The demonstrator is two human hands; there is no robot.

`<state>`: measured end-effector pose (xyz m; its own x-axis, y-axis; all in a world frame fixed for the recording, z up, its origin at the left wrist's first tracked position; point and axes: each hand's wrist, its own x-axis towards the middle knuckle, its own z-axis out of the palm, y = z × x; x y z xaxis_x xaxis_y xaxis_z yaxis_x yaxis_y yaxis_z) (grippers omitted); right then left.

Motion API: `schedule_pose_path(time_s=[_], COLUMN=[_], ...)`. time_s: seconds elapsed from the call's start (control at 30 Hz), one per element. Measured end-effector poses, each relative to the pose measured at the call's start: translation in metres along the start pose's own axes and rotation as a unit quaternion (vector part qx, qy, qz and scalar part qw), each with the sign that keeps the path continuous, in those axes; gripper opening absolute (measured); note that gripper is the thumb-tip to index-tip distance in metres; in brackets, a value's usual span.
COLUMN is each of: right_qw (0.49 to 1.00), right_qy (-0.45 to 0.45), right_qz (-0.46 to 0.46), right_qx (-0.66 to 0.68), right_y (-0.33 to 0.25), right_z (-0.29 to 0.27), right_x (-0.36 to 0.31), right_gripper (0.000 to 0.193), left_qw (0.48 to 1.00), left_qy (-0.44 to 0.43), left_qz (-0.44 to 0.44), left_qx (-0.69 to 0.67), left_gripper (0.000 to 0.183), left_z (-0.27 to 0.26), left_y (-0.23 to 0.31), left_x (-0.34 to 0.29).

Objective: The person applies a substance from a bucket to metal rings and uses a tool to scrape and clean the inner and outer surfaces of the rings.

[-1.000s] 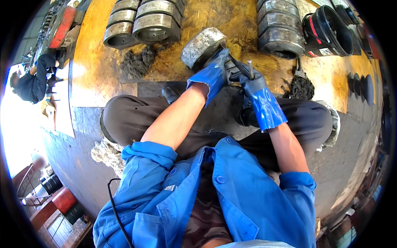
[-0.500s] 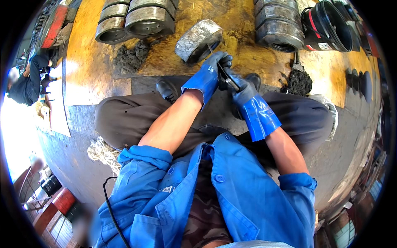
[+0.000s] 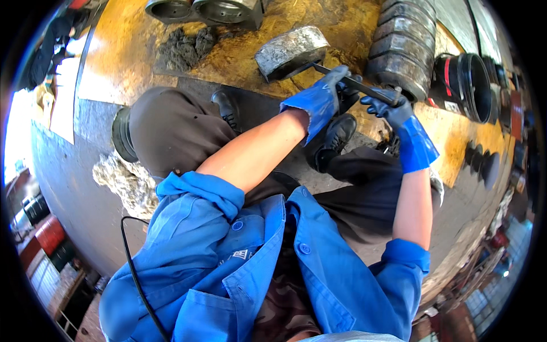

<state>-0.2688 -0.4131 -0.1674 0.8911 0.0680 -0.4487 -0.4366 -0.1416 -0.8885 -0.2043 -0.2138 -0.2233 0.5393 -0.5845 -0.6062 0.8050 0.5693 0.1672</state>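
Observation:
Both hands wear blue gauntlet gloves with dark, soiled fingers. Between them a long, dark, bar-shaped tool (image 3: 360,86) slants from upper left to lower right; its exact kind does not show. My left hand (image 3: 333,85) is closed round it near its far left end, with some fingers hidden. My right hand (image 3: 396,110) grips the opposite end, farther right. Just beyond the left hand lies a thick grey metal ring (image 3: 290,50), tilted on the stained yellow board (image 3: 242,60). The tool's left tip reaches the ring's lower right edge; whether they touch I cannot tell.
Metal cylinders (image 3: 401,48) stand in a row at the far right, beside a black bucket (image 3: 468,85). More rings (image 3: 225,10) sit at the far left, near a dark rag heap (image 3: 187,48). Pale rags (image 3: 126,182) lie by my left knee.
My right hand has moved right and away from the left one, and the tool now lies more sideways and shows more of its length. The whole view has shifted too.

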Motion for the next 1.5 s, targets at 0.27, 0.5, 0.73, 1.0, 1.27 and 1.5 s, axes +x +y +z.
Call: schedule_pose_path(time_s=[0.27,0.5,0.73,1.0,1.27,1.5], right_qw=[0.974,0.974,0.977,0.979,0.982,0.988], right_qy=[-0.033,-0.056,-0.043,0.006,0.007,0.001], right_qz=[0.128,0.119,0.110,0.077,0.044,0.051], right_qx=[-0.187,-0.186,-0.178,-0.189,-0.184,-0.143], right_y=[-0.041,-0.037,-0.043,-0.050,-0.051,-0.051], right_z=[-0.020,-0.024,-0.011,-0.014,0.001,0.034], right_x=[0.035,0.055,0.055,0.055,0.055,0.059], right_gripper=[0.035,0.043,0.037,0.024,0.023,0.024], left_qw=[1.000,0.998,0.995,0.990,0.982,0.972], left_qy=[0.007,0.042,0.086,0.082,0.152,0.195], left_qz=[-0.012,0.028,0.024,0.000,0.002,-0.031], left_qx=[-0.016,-0.039,-0.043,-0.111,-0.112,-0.126], left_gripper=[0.024,0.027,0.027,0.024,0.027,0.032], left_z=[0.004,0.003,-0.004,0.014,0.018,-0.010], left_y=[0.007,0.009,0.012,0.023,0.025,0.030], left_x=[0.019,0.011,0.017,0.011,0.004,0.014])
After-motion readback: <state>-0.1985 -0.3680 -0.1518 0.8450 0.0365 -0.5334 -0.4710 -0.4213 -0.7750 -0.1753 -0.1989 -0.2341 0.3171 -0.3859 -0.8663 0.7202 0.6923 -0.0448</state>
